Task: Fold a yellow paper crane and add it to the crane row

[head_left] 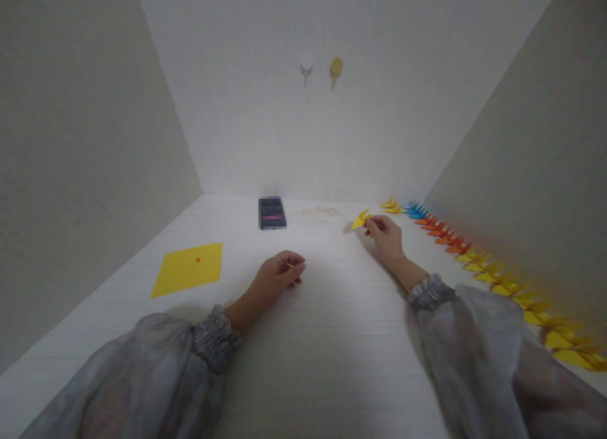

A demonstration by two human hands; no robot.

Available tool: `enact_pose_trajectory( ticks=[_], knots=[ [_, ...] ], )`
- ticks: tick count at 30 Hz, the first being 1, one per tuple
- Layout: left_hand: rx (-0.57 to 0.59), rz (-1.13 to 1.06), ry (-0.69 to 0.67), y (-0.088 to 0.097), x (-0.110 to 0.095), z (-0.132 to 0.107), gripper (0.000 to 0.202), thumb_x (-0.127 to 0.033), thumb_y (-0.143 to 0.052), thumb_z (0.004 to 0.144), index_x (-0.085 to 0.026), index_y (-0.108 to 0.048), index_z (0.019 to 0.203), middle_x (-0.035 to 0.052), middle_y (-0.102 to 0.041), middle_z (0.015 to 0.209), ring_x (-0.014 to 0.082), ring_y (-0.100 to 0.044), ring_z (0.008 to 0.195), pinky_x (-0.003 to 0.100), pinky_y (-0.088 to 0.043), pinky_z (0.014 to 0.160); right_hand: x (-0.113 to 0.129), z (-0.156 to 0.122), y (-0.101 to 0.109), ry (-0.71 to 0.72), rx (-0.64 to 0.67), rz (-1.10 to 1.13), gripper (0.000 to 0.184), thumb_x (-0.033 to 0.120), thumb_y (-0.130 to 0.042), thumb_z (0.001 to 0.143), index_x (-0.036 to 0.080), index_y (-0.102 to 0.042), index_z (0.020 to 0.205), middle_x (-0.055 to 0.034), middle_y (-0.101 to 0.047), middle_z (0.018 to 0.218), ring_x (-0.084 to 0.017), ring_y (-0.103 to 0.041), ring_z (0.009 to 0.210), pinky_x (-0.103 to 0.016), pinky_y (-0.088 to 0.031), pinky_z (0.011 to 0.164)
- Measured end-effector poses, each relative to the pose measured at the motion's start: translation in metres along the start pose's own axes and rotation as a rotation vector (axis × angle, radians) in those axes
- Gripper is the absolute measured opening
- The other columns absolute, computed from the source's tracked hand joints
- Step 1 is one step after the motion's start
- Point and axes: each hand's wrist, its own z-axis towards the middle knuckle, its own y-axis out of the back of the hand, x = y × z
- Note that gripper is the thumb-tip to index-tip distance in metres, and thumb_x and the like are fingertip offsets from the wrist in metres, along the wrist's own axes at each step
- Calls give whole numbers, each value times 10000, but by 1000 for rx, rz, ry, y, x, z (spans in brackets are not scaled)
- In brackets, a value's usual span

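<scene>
1. Yellow folded paper piece (359, 219): small, crisp, pointed; gripped in the right hand's fingertips, at its ten o'clock and the left hand's two o'clock. Long axis runs roughly seven to one. Right hand (386, 236) is nearer.
2. Left hand (279, 271): fingers loosely curled, nothing visible within; cannot tell whether the fingertips meet.
3. Row of folded pieces (474, 257): sharp-creased, yellow, blue and orange, arcing from the right hand's twelve to four o'clock.
4. Yellow sheet (184, 271): flat, four-sided, reddish spot; left hand's nine o'clock.
5. Table (322, 363): white, faintly streaked.
</scene>
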Motion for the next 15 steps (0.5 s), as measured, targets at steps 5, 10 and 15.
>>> enact_pose_trajectory(
  ticks=[5, 10, 15],
  knots=[
    [-4, -18, -12, 3, 0, -4, 320, -404, -548, 681, -136, -550, 856, -14, -551, 564, 89, -516, 500, 209, -403, 495, 76, -87, -23, 165, 307, 252, 172, 324, -494, 771, 164, -558, 772, -24, -606, 650, -111, -541, 531, -225, -434, 515],
    [60, -59, -18, 3, -3, -9, 287, -406, -538, 685, -126, -531, 625, -20, -514, 505, 70, -468, 442, 200, -378, 465, 103, -112, -22, 340, 302, 102, 122, 252, -469, 790, 167, -554, 766, -17, -588, 632, -112, -534, 566, -221, -434, 553],
    [111, -81, -109, 3, -6, -12, 242, -359, -521, 710, -130, -542, 636, -24, -507, 502, 65, -460, 456, 195, -374, 484, 100, -108, -20, 440, 270, 6, 80, 208, -478, 774, 169, -542, 747, -14, -589, 638, -108, -532, 566, -208, -432, 545]
  ],
)
